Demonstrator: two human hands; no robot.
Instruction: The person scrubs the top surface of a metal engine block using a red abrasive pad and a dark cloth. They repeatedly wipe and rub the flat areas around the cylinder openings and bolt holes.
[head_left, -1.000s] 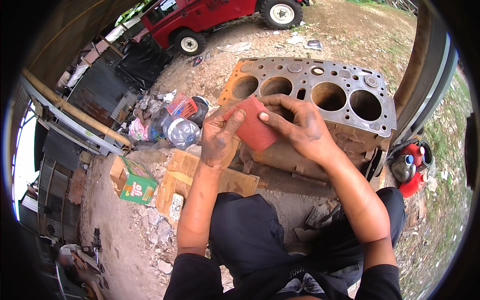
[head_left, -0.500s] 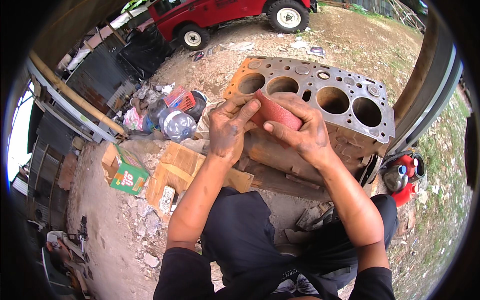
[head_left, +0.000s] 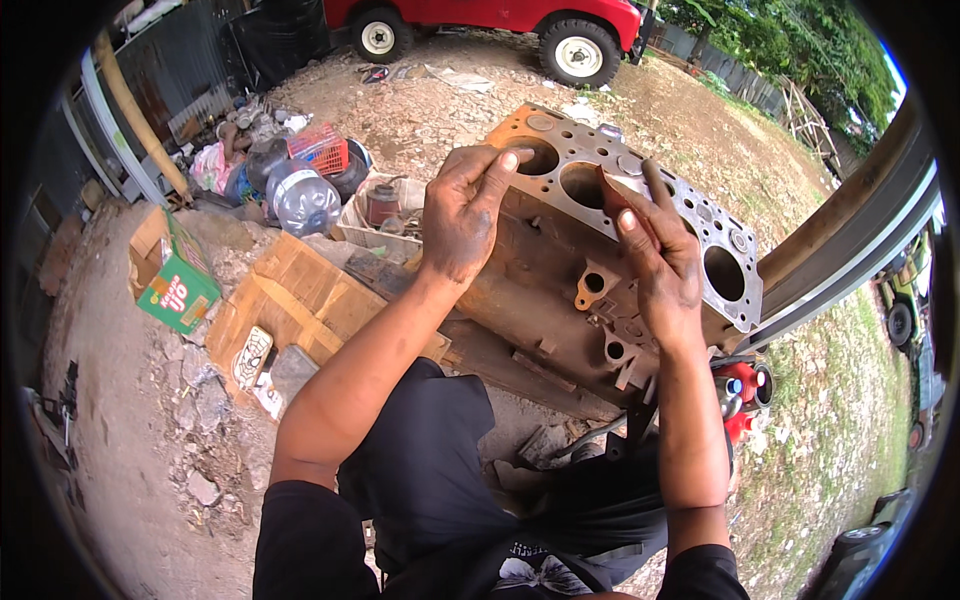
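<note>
Two bare hands were raised above an engine block (head_left: 560, 245), both smudged dark. The right hand (head_left: 668, 265) grasped a piece of red sandpaper (head_left: 613, 195) between its thumb and fingers; the sheet was bent and seen nearly edge-on, so little of its face showed. It lay in view in front of the block's flat top, near the middle of the row of large round holes. Whether it touched the metal could not be told. The left hand (head_left: 462, 215) was well apart from the right, its thumb drawn in close to its curled fingers, the tips in line with the hole at the left end. Whether anything was pinched there could not be told.

The block's top was grey, with rust-brown at its left end, and its near side was brown. To the left, a flattened piece of cardboard (head_left: 300, 298) lay on the ground, with a green box (head_left: 185, 282) just beyond it. A clear plastic jug (head_left: 304, 203) stood near a red basket (head_left: 322, 148). Past the block was a red car (head_left: 480, 14), and red bottles (head_left: 742, 378) stood near the block's right end.
</note>
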